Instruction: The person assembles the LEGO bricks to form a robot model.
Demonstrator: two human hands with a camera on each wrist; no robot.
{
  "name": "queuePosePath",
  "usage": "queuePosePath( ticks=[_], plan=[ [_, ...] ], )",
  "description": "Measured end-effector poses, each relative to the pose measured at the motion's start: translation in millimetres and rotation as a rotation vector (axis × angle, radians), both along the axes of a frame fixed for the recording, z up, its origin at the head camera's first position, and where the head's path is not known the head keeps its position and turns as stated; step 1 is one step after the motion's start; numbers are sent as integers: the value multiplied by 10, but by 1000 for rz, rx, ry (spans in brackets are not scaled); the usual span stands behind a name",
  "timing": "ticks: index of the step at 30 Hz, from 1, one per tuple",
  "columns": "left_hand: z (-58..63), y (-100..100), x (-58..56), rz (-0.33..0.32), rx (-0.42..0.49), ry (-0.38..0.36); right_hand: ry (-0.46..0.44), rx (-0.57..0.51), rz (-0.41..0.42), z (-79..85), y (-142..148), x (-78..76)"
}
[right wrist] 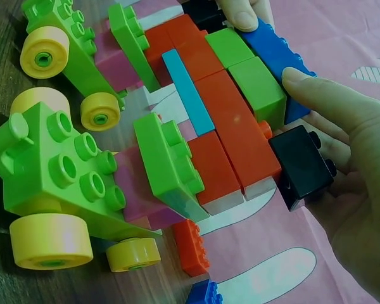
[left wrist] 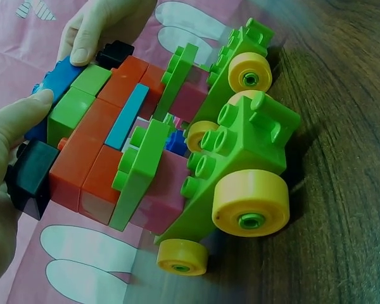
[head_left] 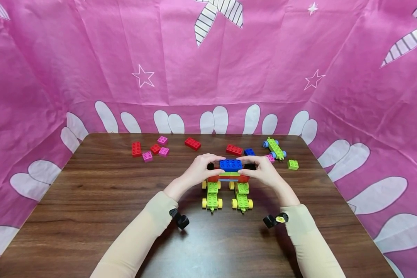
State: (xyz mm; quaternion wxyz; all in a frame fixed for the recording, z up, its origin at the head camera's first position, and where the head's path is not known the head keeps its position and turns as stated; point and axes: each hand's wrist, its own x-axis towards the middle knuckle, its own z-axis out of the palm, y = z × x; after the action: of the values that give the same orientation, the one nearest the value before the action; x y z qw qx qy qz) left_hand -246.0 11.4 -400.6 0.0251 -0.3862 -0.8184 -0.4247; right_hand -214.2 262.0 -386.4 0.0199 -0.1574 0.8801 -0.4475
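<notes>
At the top of a toy-brick build, a blue brick is gripped from both ends. My left hand has its thumb on the near face and fingers behind; my right hand mirrors it. Beneath the blue brick sit green bricks, seemingly against it. Lower come red bricks, with a black brick jutting out at each side. A light blue piece spans the red ones. Green and pink bricks form two legs, standing on green wheeled bases with yellow wheels.
Red bricks and pink bricks lie scattered along the table's far side. At the back right are a green wheeled base with blue wheels, a small blue brick and a green brick. Pink cloth surrounds the wooden table.
</notes>
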Motion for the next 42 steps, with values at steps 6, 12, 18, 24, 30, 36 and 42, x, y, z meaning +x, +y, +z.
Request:
queuePosePath(
  ticks=[6,12,18,24,30,36,42],
  plan=[
    [6,3,-5,-2,-6,8,25,-6,11,-21,26,-9],
    [0,3,-21,-9,-1,0,50,-12,28,-27,40,-11],
    [8,3,-27,-17,0,3,52,-4,30,-6,36,-7],
    [-6,6,-38,-19,13,-1,69,-9,38,-5,41,-6],
    [-20,8,-42,-23,18,-10,62,-17,42,2,43,-1],
    [-27,6,-42,-22,11,-24,43,-20,35,1,40,-1],
    [-22,-8,-32,-26,23,-32,24,-26,26,-4,36,-7]
  ],
)
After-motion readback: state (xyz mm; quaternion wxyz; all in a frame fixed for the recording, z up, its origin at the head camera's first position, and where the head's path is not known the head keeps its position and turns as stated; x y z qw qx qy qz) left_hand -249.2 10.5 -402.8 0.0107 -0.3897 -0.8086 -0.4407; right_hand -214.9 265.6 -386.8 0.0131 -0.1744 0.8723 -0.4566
